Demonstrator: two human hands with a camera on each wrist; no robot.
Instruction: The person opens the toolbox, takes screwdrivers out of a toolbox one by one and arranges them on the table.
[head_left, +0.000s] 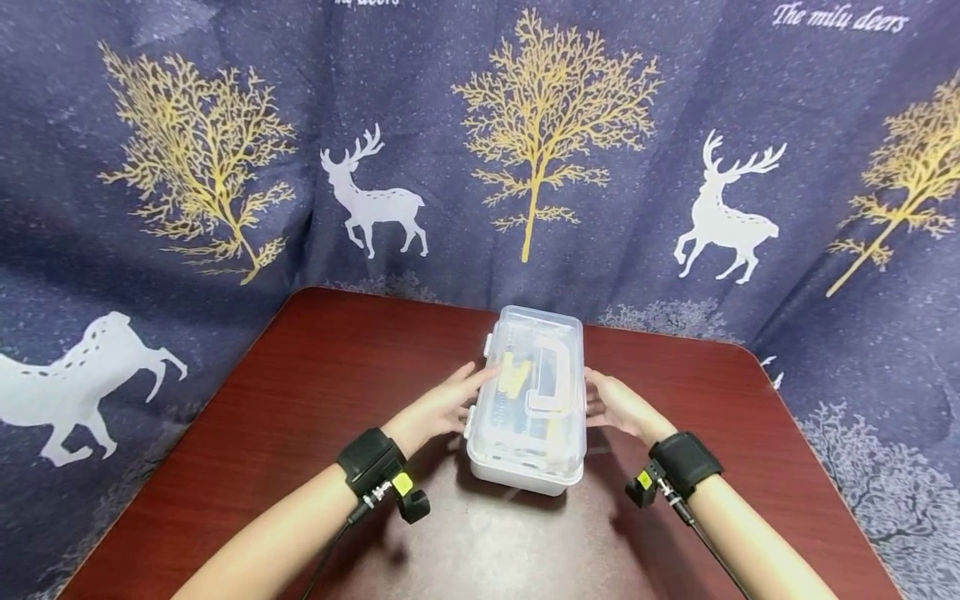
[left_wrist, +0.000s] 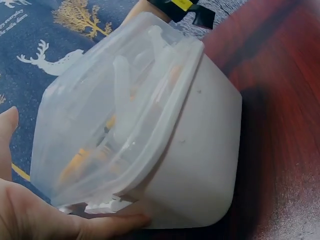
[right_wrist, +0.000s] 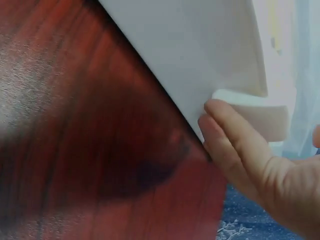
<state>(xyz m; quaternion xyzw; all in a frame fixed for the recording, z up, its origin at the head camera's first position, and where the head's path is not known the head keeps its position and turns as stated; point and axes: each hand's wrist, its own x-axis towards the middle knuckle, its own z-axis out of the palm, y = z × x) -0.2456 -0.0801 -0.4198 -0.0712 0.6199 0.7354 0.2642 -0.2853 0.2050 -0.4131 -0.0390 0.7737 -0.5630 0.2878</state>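
Observation:
A storage box [head_left: 517, 429] with a clear lid and a white base stands on the table. Its lid is down, and a translucent handle [head_left: 561, 375] lies on top. Blurred yellow items [head_left: 513, 375] show through the lid. My left hand [head_left: 448, 403] is at the left side, fingers stretched along the wall by a white latch [left_wrist: 107, 205]; its thumb is near the lid. On the right side, my right hand [head_left: 619, 405] touches the wall with nearly straight fingers, by another latch [right_wrist: 262, 119]. The box's underside is hidden.
The reddish-brown table [head_left: 352, 350] extends around the box. A dark blue curtain [head_left: 450, 75] printed with deer and trees hangs behind it and along both sides. Black straps [head_left: 371, 462] with cameras and cables sit on both wrists.

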